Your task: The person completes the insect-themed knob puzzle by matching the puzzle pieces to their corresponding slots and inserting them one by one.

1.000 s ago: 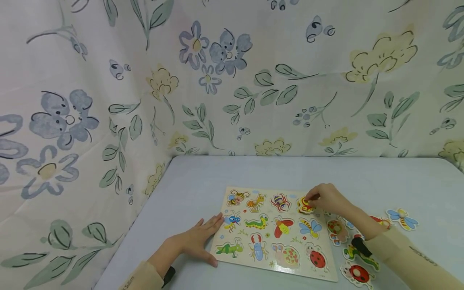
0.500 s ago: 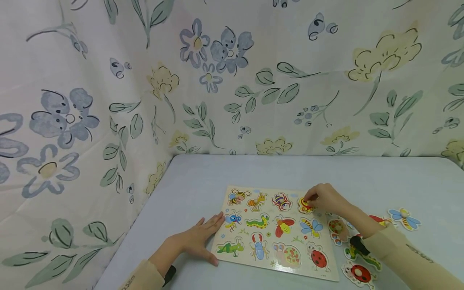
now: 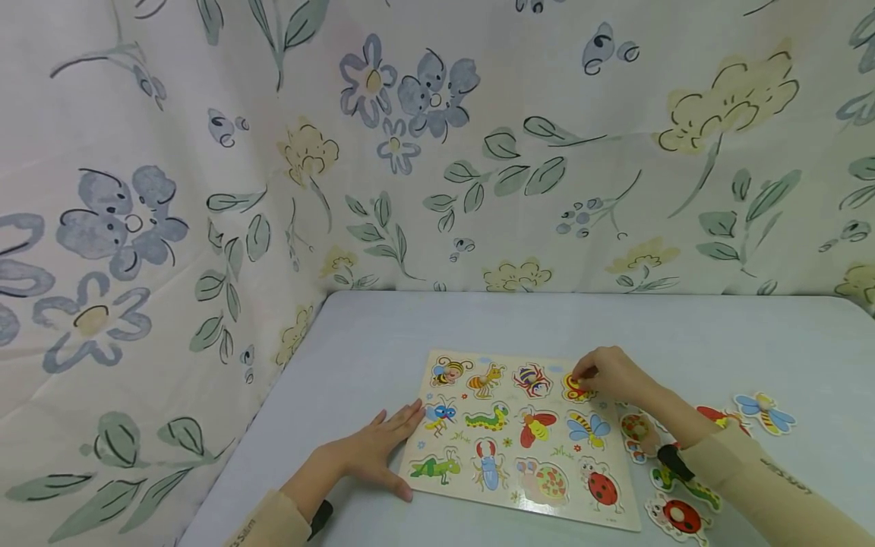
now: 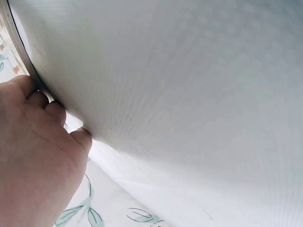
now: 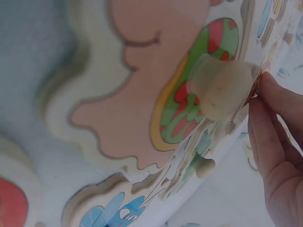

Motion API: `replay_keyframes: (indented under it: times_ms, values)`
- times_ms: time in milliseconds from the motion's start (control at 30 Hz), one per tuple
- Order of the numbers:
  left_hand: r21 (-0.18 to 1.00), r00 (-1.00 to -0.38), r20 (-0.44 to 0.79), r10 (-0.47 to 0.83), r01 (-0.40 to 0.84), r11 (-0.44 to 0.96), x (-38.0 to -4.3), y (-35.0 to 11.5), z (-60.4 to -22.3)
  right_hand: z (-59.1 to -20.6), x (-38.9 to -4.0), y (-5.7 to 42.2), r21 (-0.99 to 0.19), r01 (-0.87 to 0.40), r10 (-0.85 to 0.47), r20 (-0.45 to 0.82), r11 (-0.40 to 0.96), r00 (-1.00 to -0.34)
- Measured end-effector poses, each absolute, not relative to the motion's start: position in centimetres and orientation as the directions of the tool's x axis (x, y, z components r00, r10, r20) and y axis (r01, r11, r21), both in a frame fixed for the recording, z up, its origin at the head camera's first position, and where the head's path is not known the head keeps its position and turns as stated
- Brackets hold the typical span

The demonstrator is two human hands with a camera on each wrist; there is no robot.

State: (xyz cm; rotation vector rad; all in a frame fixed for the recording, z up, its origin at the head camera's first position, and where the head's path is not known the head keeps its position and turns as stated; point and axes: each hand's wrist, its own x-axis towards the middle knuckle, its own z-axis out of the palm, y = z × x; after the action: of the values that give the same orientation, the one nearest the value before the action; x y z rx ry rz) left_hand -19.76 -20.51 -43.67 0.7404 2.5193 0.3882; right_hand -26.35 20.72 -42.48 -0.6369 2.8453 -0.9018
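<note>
The right hand [image 3: 618, 374] keeps its grip to a narrow pinch on a yellow butterfly piece [image 3: 577, 389], probably by a knob the fingers hide, over the far right corner of a puzzle board [image 3: 577, 513]. Whether the piece sits flush cannot be told. Left of that grip, the left hand [image 3: 376, 450] spreads, holding nothing, fingertips at the board's edge, likely steadying it. Rightward, loose pieces including a ladybird [image 3: 680, 516] lie conveniently near.

A flower-printed cloth [image 3: 410, 220] hangs behind the pale table [image 3: 437, 323]
</note>
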Motion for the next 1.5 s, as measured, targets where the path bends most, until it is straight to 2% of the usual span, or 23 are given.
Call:
replay_keyframes:
  times_ms: [233,500,1000,1500]
  values:
    - [0.405,-0.732,-0.354,0.582,0.441,0.801,-19.6,-20.4,-43.5,-42.4,-26.4,20.7,-0.567,-0.324,-0.399,-0.009,0.757,-0.917]
    - [0.411,-0.734,-0.354,0.58,0.435,0.801,-19.6,-20.4,-43.4,-42.5,-26.3,20.9,-0.561,-0.335,-0.404,0.001,0.757,-0.915]
    - [0.404,-0.732,-0.36,0.579,0.437,0.804,-19.5,-20.3,-43.3,-42.1,-25.6,22.3,-0.641,-0.32,-0.469,-0.072,0.698,-0.88]
    - [0.402,-0.73,-0.353,0.585,0.446,0.8,-19.5,-20.4,-43.2,-41.7,-24.8,24.7,-0.646,-0.32,-0.451,-0.042,0.693,-0.892]
